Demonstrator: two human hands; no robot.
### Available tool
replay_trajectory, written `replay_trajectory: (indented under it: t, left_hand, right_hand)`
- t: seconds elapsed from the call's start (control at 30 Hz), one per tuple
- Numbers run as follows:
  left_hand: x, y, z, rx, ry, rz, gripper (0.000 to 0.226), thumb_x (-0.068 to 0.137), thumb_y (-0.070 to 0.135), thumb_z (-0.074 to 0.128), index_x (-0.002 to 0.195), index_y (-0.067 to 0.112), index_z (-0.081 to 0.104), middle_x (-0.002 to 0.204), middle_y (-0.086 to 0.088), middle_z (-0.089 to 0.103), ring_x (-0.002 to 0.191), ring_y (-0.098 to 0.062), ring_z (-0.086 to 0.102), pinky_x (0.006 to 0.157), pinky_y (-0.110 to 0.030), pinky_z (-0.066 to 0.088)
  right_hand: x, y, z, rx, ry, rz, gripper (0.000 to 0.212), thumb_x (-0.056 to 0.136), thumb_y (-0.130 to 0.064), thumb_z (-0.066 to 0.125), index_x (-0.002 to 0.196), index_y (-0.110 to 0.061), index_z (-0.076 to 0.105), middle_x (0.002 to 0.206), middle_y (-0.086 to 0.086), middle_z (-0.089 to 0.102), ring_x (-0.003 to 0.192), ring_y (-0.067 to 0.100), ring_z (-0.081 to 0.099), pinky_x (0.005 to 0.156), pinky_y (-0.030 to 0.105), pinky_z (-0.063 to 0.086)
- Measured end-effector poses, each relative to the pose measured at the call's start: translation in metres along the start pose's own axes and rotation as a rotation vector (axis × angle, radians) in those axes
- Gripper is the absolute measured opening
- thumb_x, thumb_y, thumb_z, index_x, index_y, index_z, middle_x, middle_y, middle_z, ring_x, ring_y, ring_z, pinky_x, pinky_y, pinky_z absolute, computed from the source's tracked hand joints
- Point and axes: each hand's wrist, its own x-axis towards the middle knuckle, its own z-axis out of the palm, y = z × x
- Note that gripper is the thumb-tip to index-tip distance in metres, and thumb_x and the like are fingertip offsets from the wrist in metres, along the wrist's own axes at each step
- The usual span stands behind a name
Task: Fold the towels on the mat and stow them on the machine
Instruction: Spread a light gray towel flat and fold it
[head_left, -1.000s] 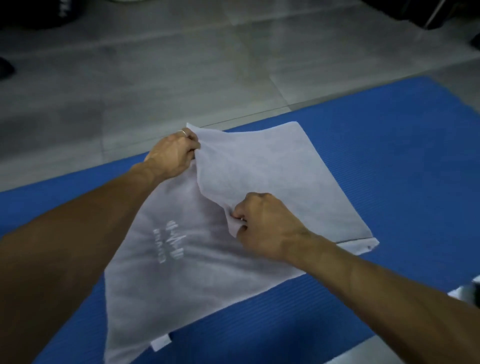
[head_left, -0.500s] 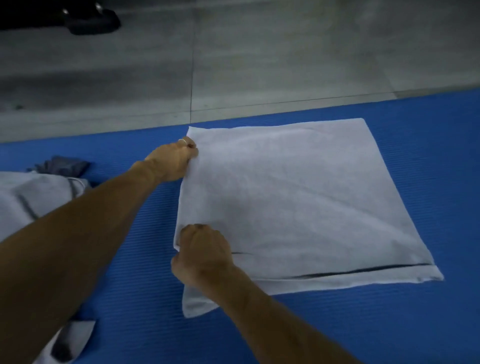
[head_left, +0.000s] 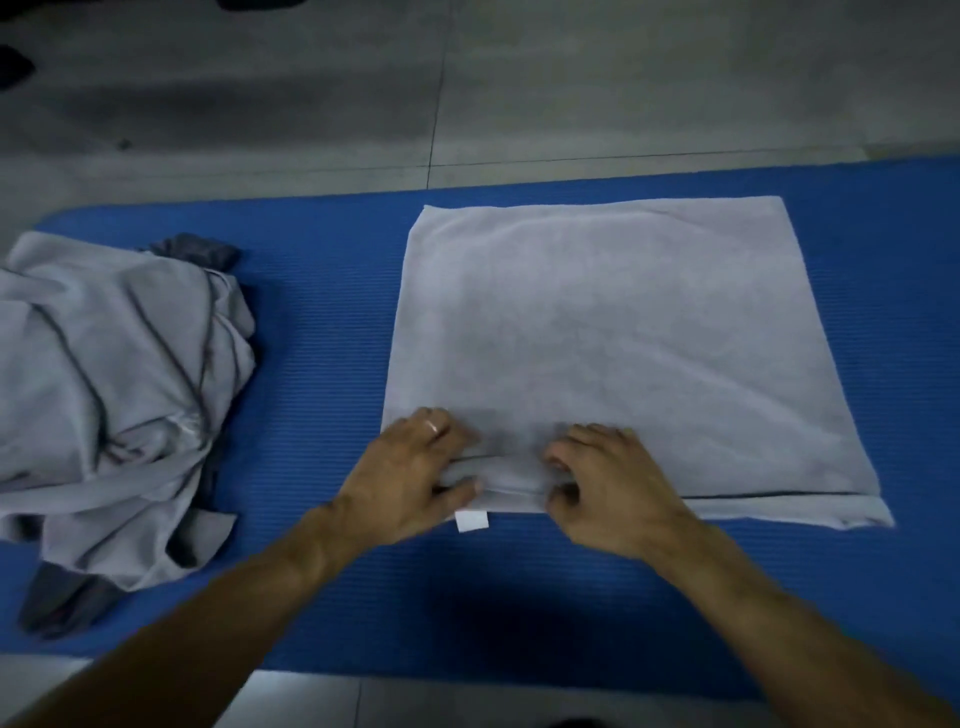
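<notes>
Under both your hands lies the long blue ribbed foam mat (head_left: 322, 364), and on it, stretching away from your fingers and off to your right, the pale grey terry towel (head_left: 613, 343) folded once into a broad rectangle. Well out beyond your left hand sits the crumpled heap of grey unfolded towels (head_left: 114, 374). Your left hand (head_left: 410, 478) rests on the towel's near left corner, fingers spread and fairly flat, thumb against the hem. Your right hand (head_left: 608, 488) sits just beside it, fingers curled onto the near edge; whether they pinch cloth, you cannot tell. The small white label tab (head_left: 471, 521) pokes out between them. Likely you should square both layers' edges before folding again.
</notes>
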Motion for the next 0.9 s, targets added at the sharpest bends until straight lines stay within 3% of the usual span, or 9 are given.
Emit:
replay_trajectory:
  t: [0.07, 0.17, 0.3, 0.4, 0.5, 0.6, 0.73, 0.8, 0.9]
  left_hand:
    - [-0.018, 0.013, 0.014, 0.085, 0.001, 0.032, 0.042, 0.085, 0.050, 0.054, 0.115, 0.021, 0.057, 0.103, -0.001, 0.057, 0.094, -0.020, 0.052, 0.074, -0.035, 0.051]
    - [-0.023, 0.026, 0.017, 0.150, 0.057, 0.016, 0.045, 0.084, 0.037, 0.063, 0.124, 0.022, 0.051, 0.112, -0.001, 0.056, 0.098, -0.020, 0.051, 0.076, -0.035, 0.052]
    - [-0.026, 0.034, 0.016, 0.243, 0.057, 0.086, 0.041, 0.075, 0.020, 0.076, 0.113, 0.017, 0.061, 0.107, -0.004, 0.059, 0.093, -0.022, 0.055, 0.072, -0.035, 0.050]
    - [-0.026, 0.038, 0.011, 0.259, 0.126, 0.094, 0.025, 0.077, 0.006, 0.061, 0.100, 0.015, 0.062, 0.092, -0.003, 0.060, 0.081, -0.022, 0.053, 0.066, -0.033, 0.045]
    - [-0.036, 0.040, 0.003, 0.200, 0.154, 0.066, 0.019, 0.083, 0.012, 0.050, 0.097, 0.015, 0.063, 0.089, -0.002, 0.061, 0.079, -0.021, 0.056, 0.065, -0.032, 0.050]
    - [-0.055, 0.040, 0.004, 0.125, 0.128, -0.267, 0.028, 0.088, 0.038, 0.058, 0.103, 0.016, 0.062, 0.100, -0.002, 0.060, 0.090, -0.021, 0.058, 0.076, -0.038, 0.054]
    - [-0.067, 0.036, 0.007, -0.104, 0.125, -0.883, 0.073, 0.074, 0.036, 0.080, 0.132, 0.009, 0.044, 0.125, -0.014, 0.051, 0.114, -0.031, 0.049, 0.096, -0.047, 0.046]
    - [-0.064, 0.036, 0.004, -0.241, 0.129, -0.976, 0.073, 0.079, 0.031, 0.076, 0.137, 0.014, 0.036, 0.116, -0.006, 0.061, 0.110, -0.028, 0.056, 0.098, -0.046, 0.044]
    - [-0.053, 0.047, 0.000, -0.535, 0.238, -1.047, 0.053, 0.086, 0.015, 0.069, 0.131, 0.018, 0.040, 0.085, 0.004, 0.062, 0.083, -0.017, 0.062, 0.088, -0.035, 0.051]
  right_hand:
    - [-0.019, 0.019, 0.008, -0.139, -0.017, -0.060, 0.029, 0.063, -0.034, 0.064, 0.088, -0.021, 0.067, 0.084, -0.003, 0.062, 0.078, 0.021, 0.063, 0.071, 0.034, 0.046]
    - [-0.033, 0.025, 0.013, -0.217, 0.111, -0.124, 0.039, 0.061, -0.021, 0.081, 0.098, -0.018, 0.068, 0.087, -0.001, 0.064, 0.076, 0.021, 0.063, 0.071, 0.033, 0.043]
    - [-0.041, 0.026, 0.017, -0.219, 0.233, -0.178, 0.035, 0.058, -0.007, 0.084, 0.086, -0.016, 0.066, 0.075, -0.001, 0.062, 0.064, 0.020, 0.060, 0.062, 0.032, 0.045]
    - [-0.049, 0.028, 0.019, -0.230, 0.324, -0.235, 0.035, 0.060, 0.001, 0.080, 0.079, -0.016, 0.056, 0.069, 0.001, 0.056, 0.059, 0.020, 0.054, 0.061, 0.032, 0.038]
    - [-0.058, 0.030, 0.019, -0.215, 0.392, -0.256, 0.034, 0.065, 0.005, 0.073, 0.080, -0.014, 0.050, 0.072, 0.004, 0.054, 0.063, 0.022, 0.052, 0.064, 0.031, 0.032]
    - [-0.070, 0.033, 0.027, -0.231, 0.313, -0.242, 0.033, 0.061, -0.001, 0.080, 0.084, -0.014, 0.060, 0.078, 0.003, 0.057, 0.070, 0.022, 0.054, 0.063, 0.035, 0.043]
    - [-0.074, 0.027, 0.034, -0.223, 0.249, -0.161, 0.035, 0.067, -0.010, 0.075, 0.099, -0.013, 0.064, 0.091, 0.004, 0.059, 0.081, 0.023, 0.055, 0.069, 0.037, 0.046]
    - [-0.069, 0.017, 0.035, -0.232, 0.241, -0.164, 0.034, 0.075, -0.018, 0.072, 0.108, -0.013, 0.065, 0.096, 0.004, 0.059, 0.085, 0.023, 0.055, 0.073, 0.037, 0.046]
    - [-0.058, 0.003, 0.042, -0.219, 0.235, -0.183, 0.032, 0.076, -0.019, 0.073, 0.107, -0.014, 0.066, 0.099, 0.004, 0.059, 0.086, 0.023, 0.055, 0.072, 0.038, 0.048]
